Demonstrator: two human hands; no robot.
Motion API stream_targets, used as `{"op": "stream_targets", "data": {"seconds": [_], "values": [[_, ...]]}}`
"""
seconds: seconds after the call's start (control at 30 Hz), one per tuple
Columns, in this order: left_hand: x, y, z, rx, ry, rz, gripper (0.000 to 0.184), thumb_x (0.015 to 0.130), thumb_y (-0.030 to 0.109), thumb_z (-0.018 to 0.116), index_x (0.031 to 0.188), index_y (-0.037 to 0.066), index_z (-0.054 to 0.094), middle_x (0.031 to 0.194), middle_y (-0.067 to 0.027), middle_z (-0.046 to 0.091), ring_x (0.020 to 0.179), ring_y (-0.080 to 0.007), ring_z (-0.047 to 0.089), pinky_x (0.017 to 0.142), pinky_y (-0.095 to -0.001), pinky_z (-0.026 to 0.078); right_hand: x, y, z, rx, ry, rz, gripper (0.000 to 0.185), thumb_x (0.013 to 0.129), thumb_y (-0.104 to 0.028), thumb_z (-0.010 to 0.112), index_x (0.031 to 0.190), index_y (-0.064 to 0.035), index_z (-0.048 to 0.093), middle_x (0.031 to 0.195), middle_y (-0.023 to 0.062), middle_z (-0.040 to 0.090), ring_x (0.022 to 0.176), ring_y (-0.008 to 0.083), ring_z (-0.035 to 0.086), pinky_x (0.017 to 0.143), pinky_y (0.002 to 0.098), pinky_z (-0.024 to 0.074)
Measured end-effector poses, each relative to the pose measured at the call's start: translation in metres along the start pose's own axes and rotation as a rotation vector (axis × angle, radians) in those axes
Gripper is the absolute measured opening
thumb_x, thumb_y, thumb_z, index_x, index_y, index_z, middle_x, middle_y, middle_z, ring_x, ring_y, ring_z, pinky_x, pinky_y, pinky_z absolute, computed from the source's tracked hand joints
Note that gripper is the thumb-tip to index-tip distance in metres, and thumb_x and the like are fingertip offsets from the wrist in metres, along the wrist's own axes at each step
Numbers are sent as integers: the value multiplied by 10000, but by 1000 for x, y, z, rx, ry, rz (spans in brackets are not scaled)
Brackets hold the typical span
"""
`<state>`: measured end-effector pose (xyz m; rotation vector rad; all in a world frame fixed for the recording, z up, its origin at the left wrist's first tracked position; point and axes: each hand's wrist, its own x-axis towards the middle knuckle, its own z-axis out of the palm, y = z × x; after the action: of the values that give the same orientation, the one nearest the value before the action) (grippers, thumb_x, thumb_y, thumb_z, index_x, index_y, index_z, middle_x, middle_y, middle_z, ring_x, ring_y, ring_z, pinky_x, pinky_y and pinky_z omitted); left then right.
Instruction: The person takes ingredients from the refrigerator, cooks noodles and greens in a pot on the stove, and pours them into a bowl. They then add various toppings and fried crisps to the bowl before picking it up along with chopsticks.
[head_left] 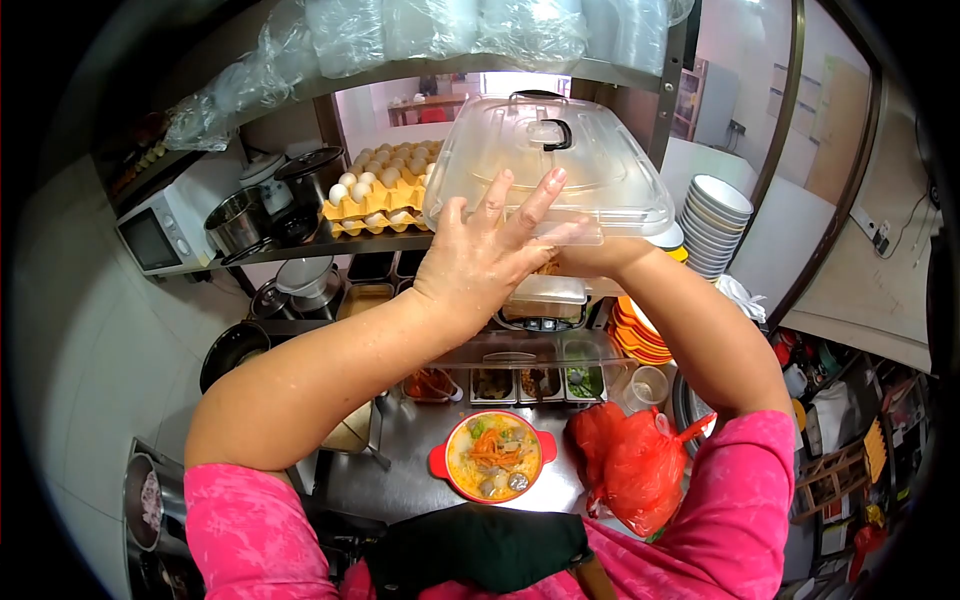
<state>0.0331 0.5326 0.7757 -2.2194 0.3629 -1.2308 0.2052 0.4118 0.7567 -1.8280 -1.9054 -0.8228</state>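
A clear plastic container [600,160] with a black-handled lid stands on the shelf ahead. My left hand [490,245] is raised at its front, fingers spread against the clear front flap, nothing gripped. My right hand [590,258] reaches in under that flap; its fingers are mostly hidden, and a bit of something brown shows beside them. Below, on the steel counter [400,490], sits a red two-handled bowl [493,457] of yellow soup topped with orange shreds and green pieces.
Egg trays [385,190] stand left of the container, stacked white bowls [715,225] right. Small ingredient tins [540,383] line the counter's back. A red plastic bag [640,460] lies right of the soup bowl. Pots [238,222] and a microwave [165,232] are at left.
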Motion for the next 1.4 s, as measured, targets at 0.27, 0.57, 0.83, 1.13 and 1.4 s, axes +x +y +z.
{"op": "stream_targets", "data": {"seconds": [0.27, 0.57, 0.83, 1.13, 1.4], "values": [[-2, 2, 0, 7, 15, -18, 630, 706, 104, 544, 1264, 340, 372, 1370, -34, 261, 1121, -245, 341, 721, -343, 371, 7, -7, -6, -50, -74, 11, 345, 677, -185, 581, 1019, -138, 575, 1087, 101, 529, 1004, 283, 494, 856, 411, 386], [-4, -3, 5, 0, 3, 24, 601, 700, 194, 560, 1262, 309, 382, 1403, -66, 171, 1096, -302, 368, 718, -401, 351, 6, -10, -4, -42, -192, 50, 339, 666, -161, 585, 1004, -136, 582, 1049, 103, 546, 984, 287, 503, 840, 403, 394], [3, -9, 4, -26, -3, -6, 705, 659, 143, 588, 1284, 351, 336, 1391, -67, 194, 1094, -286, 373, 741, -385, 377, 10, 11, -19, -95, -386, 220, 340, 642, -158, 599, 981, -132, 589, 883, 98, 585, 865, 265, 534, 749, 388, 431], [15, -19, 2, -30, -106, 8, 700, 714, 160, 580, 1310, 368, 276, 1395, -91, 158, 1112, -314, 402, 731, -414, 408, 13, 6, -49, 773, -84, 1049, 258, 807, -223, 561, 1045, -128, 535, 984, 21, 567, 895, 141, 545, 642, 297, 508], [13, -10, 2, -7, -27, -17, 733, 652, 84, 604, 1266, 392, 347, 1370, -67, 222, 1070, -256, 385, 726, -344, 384, 25, -17, -33, -19, -729, 500, 376, 713, -213, 608, 1071, -107, 557, 1002, 144, 572, 938, 250, 538, 726, 334, 449]]}}
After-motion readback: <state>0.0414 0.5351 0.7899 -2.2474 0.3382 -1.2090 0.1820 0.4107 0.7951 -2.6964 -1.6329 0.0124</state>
